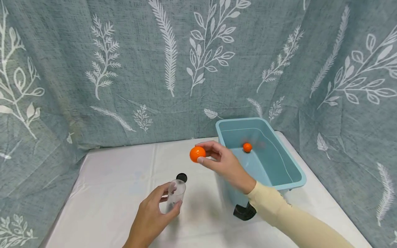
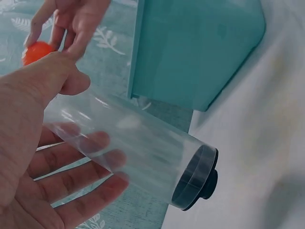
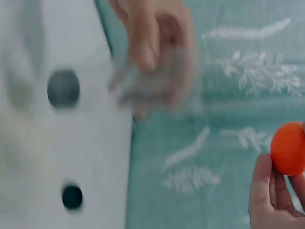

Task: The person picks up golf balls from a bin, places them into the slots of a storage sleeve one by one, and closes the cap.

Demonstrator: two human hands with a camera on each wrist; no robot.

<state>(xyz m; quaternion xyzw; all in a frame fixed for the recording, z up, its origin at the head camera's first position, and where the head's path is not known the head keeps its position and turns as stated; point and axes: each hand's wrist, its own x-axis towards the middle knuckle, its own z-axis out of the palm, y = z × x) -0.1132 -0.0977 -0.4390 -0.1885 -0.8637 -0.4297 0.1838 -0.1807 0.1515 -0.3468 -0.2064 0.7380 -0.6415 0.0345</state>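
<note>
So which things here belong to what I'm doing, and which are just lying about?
Seems part of the job:
Clear tube, held in your left hand
Orange ball, held in your right hand
Blue bin, with a second orange ball inside
Black cap, possibly the tube's lid

Seems just surroundings:
Leaf-patterned curtain
White tablecloth

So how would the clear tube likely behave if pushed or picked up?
The clear tube looks fairly stiff, holding a round shape. Its glossy highlights suggest a slippery surface. Stood on its black end cap, it might tip easily, given the narrower knob jutting out.
</note>
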